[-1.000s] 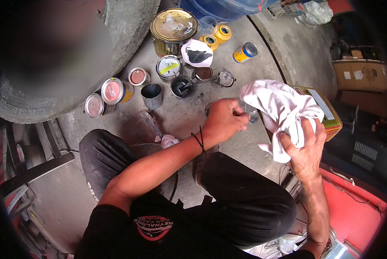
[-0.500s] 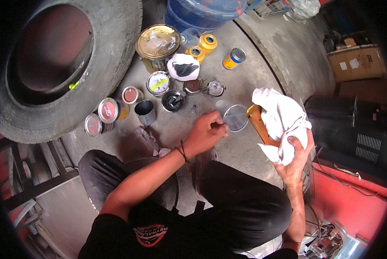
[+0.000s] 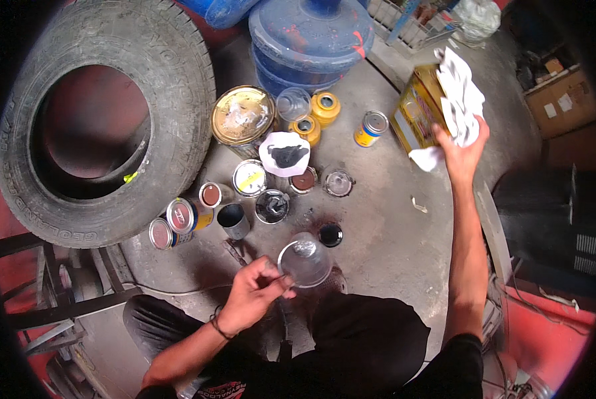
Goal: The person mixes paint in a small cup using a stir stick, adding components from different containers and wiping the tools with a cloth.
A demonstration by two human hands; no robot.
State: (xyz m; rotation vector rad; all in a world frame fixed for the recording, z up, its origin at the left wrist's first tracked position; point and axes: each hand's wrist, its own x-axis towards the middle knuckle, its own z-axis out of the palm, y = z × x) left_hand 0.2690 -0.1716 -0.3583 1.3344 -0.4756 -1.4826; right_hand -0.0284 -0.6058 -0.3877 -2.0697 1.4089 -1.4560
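Observation:
My left hand (image 3: 250,296) pinches the rim of a clear plastic cup (image 3: 306,261) over the floor in front of my knees. Out to the right, my right hand (image 3: 463,151) grips a tilted yellow rectangular tin (image 3: 414,113), with a white cloth (image 3: 459,86) draped along its right side. Just beyond the clear cup sits a small round black container (image 3: 330,234). Further off are a grey metal cup (image 3: 234,221), an open can with black contents (image 3: 272,206) and a can with brown contents (image 3: 302,179).
A big tyre (image 3: 178,126) lies at the left. Paint cans (image 3: 181,216), a large gold-lidded can (image 3: 243,114) and yellow bottles (image 3: 326,108) stand ahead, before a blue water jug (image 3: 304,40). A small yellow-and-blue can (image 3: 371,128) is right of them. Black equipment (image 3: 544,206) lines the right.
My right hand has carried the tin and cloth forward, away from me. My left hand has drawn the clear cup nearer and leftward. The view has shifted, showing more of the jug.

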